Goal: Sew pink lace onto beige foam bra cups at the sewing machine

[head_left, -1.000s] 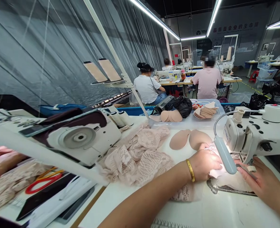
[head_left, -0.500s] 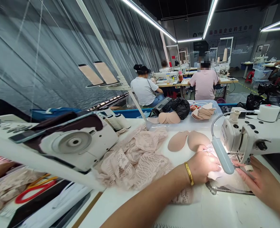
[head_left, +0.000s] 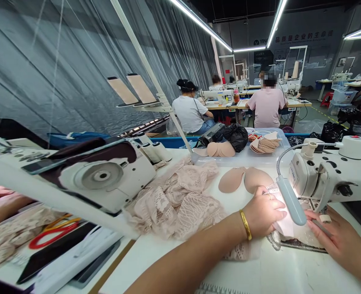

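Note:
My left hand (head_left: 264, 212), with a gold bangle at the wrist, grips the pale pink fabric (head_left: 286, 224) at the sewing machine. The fingers are closed on its left edge, under the bright lamp (head_left: 292, 200). My right hand (head_left: 336, 232) is closed around a slim grey tool (head_left: 323, 227), whose kind I cannot make out; its fingertips reach the fabric's right side. The white sewing machine (head_left: 327, 171) stands over the work, and the lamp partly hides its needle area. Just beyond my left hand lie two beige bra cups (head_left: 231, 180).
A heap of beige lace (head_left: 180, 204) lies left of my forearm. Behind it, a clear plastic tray (head_left: 205, 159) holds more cups and a black bag (head_left: 235, 137). Another machine (head_left: 103, 175) and a slanting white pole stand at left. Several people sit at sewing tables farther off.
The view has shifted slightly, so the surroundings sit a little farther right. Both hands stay at the machine with the fabric, and the grey tool shows more clearly in my right hand.

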Tool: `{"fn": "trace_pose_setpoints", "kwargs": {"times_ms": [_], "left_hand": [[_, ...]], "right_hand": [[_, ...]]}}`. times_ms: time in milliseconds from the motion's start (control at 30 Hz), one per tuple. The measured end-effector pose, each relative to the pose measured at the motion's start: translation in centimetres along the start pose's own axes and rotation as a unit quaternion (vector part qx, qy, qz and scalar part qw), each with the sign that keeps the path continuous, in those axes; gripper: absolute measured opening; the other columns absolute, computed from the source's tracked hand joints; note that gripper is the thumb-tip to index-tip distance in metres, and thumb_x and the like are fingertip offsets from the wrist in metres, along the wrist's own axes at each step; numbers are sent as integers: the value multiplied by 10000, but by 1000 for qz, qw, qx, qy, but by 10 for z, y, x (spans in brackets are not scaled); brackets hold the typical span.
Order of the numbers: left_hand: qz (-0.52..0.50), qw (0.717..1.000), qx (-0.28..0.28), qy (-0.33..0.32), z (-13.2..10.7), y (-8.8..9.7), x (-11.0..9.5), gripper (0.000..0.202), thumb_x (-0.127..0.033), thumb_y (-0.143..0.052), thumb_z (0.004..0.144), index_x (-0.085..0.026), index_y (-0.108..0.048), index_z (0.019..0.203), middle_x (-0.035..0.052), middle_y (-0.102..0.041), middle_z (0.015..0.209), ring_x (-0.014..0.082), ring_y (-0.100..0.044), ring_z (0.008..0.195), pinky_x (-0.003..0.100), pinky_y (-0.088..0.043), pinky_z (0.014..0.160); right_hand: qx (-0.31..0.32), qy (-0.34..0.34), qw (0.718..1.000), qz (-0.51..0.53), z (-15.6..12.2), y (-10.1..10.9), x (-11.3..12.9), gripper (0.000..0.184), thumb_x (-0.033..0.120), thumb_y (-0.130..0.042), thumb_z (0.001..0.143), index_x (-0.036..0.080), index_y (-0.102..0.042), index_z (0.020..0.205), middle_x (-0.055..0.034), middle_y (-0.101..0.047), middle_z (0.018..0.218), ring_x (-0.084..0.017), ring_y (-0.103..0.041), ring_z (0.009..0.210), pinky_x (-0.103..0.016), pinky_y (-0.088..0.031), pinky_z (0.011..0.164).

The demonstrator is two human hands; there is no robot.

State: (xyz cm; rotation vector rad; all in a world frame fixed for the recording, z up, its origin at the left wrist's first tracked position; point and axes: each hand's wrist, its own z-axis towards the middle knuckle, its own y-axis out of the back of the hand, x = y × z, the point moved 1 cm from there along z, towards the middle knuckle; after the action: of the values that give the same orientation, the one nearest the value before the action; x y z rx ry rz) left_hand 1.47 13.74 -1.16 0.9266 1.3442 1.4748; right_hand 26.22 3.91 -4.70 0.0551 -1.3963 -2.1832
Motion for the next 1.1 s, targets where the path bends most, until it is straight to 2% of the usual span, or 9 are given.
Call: {"fn": "trace_pose_setpoints", "kwargs": {"times_ms": [167,267,333,433,567,700,833,1000,1100], "left_hand": [[24,999,-26,-35,-4,-3,-6,93,-169,-620,824,-200,-668,897,35,-726,1044,223,-574,899,498,-256,961],[30,997,-49,-55,-8,-5,-14,23,-204,-622,862,-195,-634,844,9,-697,938,200,-563,839,457,-286,916],[27,995,-71,-69,-11,-6,-21,95,-242,-609,899,-193,-616,819,-3,-677,895,191,-555,813,445,-297,887],[27,992,-95,-83,-13,-7,-29,155,-257,-592,926,-188,-593,787,-14,-649,844,184,-547,782,450,-306,872],[42,990,-112,-74,-9,-10,-30,126,-188,-611,879,-182,-588,755,-19,-623,794,183,-543,754,482,-312,907],[63,990,-107,-61,-2,-12,-25,115,-158,-606,844,-181,-601,732,-7,-615,775,181,-528,729,491,-322,917],[72,991,-100,-49,3,-9,-20,113,-160,-609,871,-182,-629,762,8,-638,805,180,-546,757,486,-308,983],[58,995,-82,-21,9,-9,-10,106,-199,-579,935,-189,-672,886,32,-695,913,205,-594,845,487,-282,1016],[49,997,-58,-3,15,-11,-5,114,-209,-571,938,-182,-678,908,45,-714,969,228,-609,895,501,-289,996]], "right_hand": [[27,2,999,20,-4,-3,1,257,354,-486,1062,337,-650,1259,-31,-749,1114,-270,-701,1048,-462,-569,946],[89,18,994,65,-4,-3,7,249,312,-485,1063,330,-656,1242,-29,-721,1026,-226,-693,917,-367,-579,782],[121,31,989,84,-3,-2,12,227,293,-498,1057,323,-672,1200,-31,-691,980,-207,-675,856,-326,-553,705],[129,38,988,82,-2,-3,16,203,275,-502,1050,311,-686,1130,-38,-666,963,-206,-655,823,-322,-527,682],[121,22,990,64,-4,-10,13,218,275,-459,1062,301,-663,1131,-54,-650,1004,-217,-638,838,-336,-507,690],[135,-3,989,57,-4,-17,10,258,293,-379,1089,290,-637,1087,-49,-622,965,-221,-636,826,-351,-489,688],[142,-47,988,36,-5,-24,7,271,338,-337,1097,294,-604,1104,-63,-677,1066,-252,-656,891,-389,-517,736],[140,-75,987,6,-3,-28,5,308,377,-300,1095,294,-594,1127,-62,-717,1047,-243,-672,754,-401,-527,696],[122,-66,990,-16,1,-26,6,308,365,-311,1086,282,-593,996,-58,-703,1016,-244,-668,756,-389,-509,657]]}}
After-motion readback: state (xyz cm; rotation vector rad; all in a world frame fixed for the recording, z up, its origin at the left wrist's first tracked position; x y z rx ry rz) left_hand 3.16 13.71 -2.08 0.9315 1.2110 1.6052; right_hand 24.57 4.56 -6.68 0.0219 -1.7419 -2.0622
